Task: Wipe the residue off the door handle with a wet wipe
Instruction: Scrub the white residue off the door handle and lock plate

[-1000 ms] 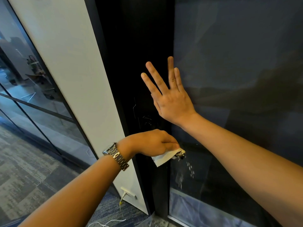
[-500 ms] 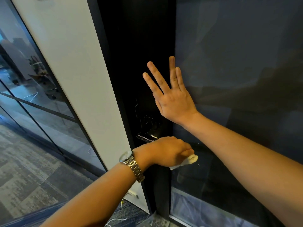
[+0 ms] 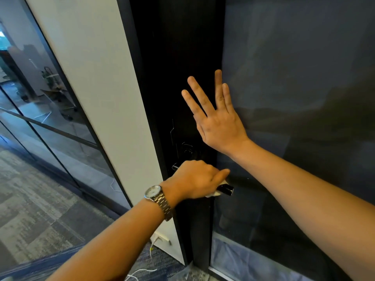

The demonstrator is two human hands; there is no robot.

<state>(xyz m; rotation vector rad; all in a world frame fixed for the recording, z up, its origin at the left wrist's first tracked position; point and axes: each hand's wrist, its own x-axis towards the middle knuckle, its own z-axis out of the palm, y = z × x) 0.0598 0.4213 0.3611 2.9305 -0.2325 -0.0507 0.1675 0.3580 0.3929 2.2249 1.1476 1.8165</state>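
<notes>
Fingers (image 3: 221, 173) clamping one wipe (image 3: 216, 192), one handle (image 3: 226, 189)

Left hand (image 3: 196, 179) fisted, gripping; right hand (image 3: 219, 120) flat, fingers spread.

The door (image 3: 182, 67), dark and upright, carries the door handle (image 3: 226, 189), a black lever that sticks out from its lock stile, with a round lock fitting (image 3: 187, 152) just above it. Below, the floor (image 3: 40, 209) is laid with grey patterned carpet, turning blue near the door. A thin white cable (image 3: 140, 272) lies loose on it at the foot of the white wall panel (image 3: 97, 78).
</notes>
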